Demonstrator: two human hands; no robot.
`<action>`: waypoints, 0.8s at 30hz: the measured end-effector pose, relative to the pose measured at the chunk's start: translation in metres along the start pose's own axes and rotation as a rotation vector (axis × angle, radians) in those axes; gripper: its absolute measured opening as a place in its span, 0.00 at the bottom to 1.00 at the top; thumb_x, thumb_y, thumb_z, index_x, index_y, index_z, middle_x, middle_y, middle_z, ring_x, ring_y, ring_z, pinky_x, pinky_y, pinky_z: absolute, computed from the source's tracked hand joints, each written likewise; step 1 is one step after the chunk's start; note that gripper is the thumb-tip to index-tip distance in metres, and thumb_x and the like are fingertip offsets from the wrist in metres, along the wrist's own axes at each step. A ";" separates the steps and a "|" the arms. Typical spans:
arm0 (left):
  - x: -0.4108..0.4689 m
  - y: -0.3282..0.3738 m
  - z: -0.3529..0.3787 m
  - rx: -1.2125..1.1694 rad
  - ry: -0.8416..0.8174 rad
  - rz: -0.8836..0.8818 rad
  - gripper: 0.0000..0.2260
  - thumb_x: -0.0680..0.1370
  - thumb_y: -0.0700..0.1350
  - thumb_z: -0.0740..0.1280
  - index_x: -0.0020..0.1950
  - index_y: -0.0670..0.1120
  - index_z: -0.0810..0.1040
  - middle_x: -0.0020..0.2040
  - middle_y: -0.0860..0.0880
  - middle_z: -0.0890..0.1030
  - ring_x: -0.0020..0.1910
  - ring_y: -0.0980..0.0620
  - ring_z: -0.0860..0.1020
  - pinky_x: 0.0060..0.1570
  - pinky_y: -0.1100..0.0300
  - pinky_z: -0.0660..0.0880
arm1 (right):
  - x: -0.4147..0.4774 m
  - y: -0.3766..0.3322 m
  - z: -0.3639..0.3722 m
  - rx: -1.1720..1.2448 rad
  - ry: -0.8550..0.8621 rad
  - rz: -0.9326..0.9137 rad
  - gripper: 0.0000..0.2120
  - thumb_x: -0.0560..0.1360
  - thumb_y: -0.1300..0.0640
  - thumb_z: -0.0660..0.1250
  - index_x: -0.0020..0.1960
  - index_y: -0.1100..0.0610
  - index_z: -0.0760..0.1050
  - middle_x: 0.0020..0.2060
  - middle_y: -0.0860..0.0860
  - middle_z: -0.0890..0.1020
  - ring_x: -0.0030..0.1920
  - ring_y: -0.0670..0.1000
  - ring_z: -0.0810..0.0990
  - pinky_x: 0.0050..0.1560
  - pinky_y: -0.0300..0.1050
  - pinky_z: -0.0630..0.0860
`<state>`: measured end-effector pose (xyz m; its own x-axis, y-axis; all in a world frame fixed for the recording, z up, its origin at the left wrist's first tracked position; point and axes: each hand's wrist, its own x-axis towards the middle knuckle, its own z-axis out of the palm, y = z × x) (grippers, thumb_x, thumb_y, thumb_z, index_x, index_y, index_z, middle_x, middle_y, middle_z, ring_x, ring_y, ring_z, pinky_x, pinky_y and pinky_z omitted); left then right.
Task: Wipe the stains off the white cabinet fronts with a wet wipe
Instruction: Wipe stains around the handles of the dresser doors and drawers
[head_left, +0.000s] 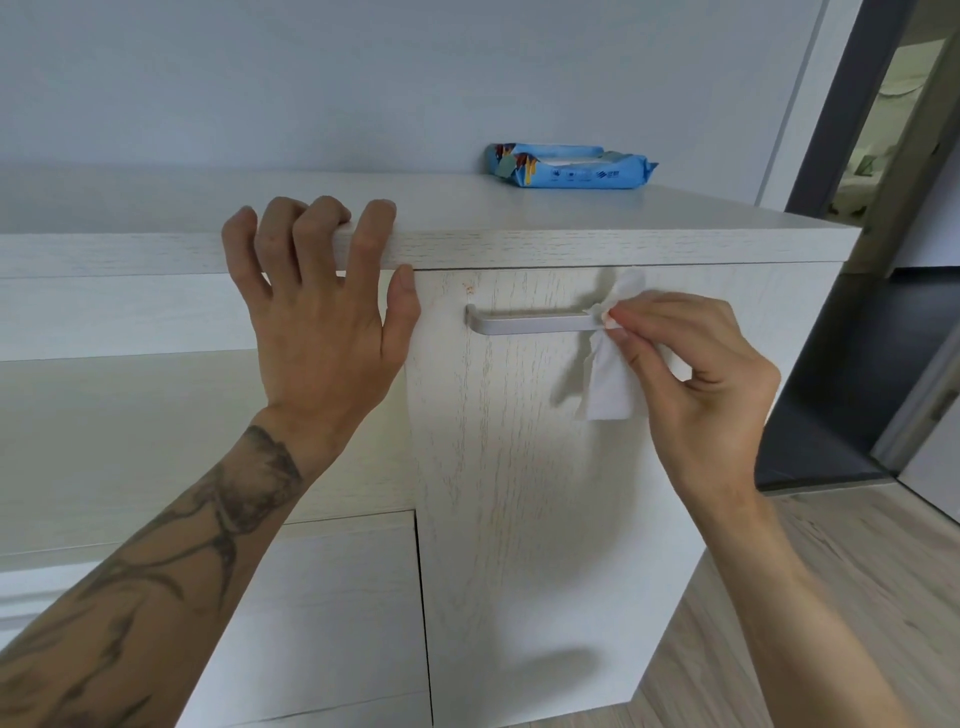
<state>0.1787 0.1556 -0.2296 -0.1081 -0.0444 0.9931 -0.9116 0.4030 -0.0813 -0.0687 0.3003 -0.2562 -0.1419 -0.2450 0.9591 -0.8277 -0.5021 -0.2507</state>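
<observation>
A white cabinet door (524, 467) fills the middle of the head view, with a silver bar handle (530, 322) near its top. A small orange-brown stain (470, 287) shows above the handle's left end. My right hand (696, 384) pinches a white wet wipe (610, 384) against the right end of the handle; part of the wipe hangs below my fingers. My left hand (322, 312) grips the front edge of the cabinet top (571, 244), fingers curled over it and thumb below.
A blue pack of wet wipes (569, 167) lies on the cabinet top near the wall. To the left are an open shelf recess (130, 441) and a lower drawer front (332, 613). Wooden floor (810, 597) and a dark doorway (852, 364) lie to the right.
</observation>
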 end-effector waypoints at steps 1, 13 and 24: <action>0.000 0.000 0.000 0.000 0.002 -0.001 0.18 0.87 0.53 0.55 0.71 0.45 0.73 0.62 0.38 0.75 0.67 0.40 0.66 0.77 0.42 0.53 | -0.001 -0.002 0.001 -0.016 0.011 -0.020 0.08 0.79 0.68 0.75 0.56 0.61 0.86 0.54 0.50 0.86 0.58 0.55 0.84 0.63 0.50 0.79; 0.000 0.000 0.000 -0.001 -0.037 0.004 0.18 0.87 0.54 0.55 0.72 0.46 0.71 0.62 0.38 0.77 0.67 0.39 0.66 0.76 0.38 0.58 | 0.013 -0.058 0.058 -0.076 -0.091 -0.217 0.05 0.80 0.59 0.75 0.55 0.54 0.88 0.51 0.48 0.87 0.51 0.51 0.83 0.62 0.49 0.65; 0.000 -0.001 -0.003 0.010 -0.071 -0.003 0.18 0.87 0.55 0.55 0.72 0.46 0.72 0.63 0.39 0.75 0.67 0.40 0.67 0.76 0.38 0.58 | 0.013 -0.024 0.037 -0.081 -0.016 -0.322 0.03 0.80 0.59 0.76 0.53 0.56 0.88 0.51 0.48 0.87 0.57 0.54 0.82 0.58 0.64 0.73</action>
<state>0.1808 0.1578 -0.2289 -0.1333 -0.1103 0.9849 -0.9156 0.3941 -0.0798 -0.0309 0.2783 -0.2430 0.1418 -0.0978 0.9851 -0.8691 -0.4887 0.0766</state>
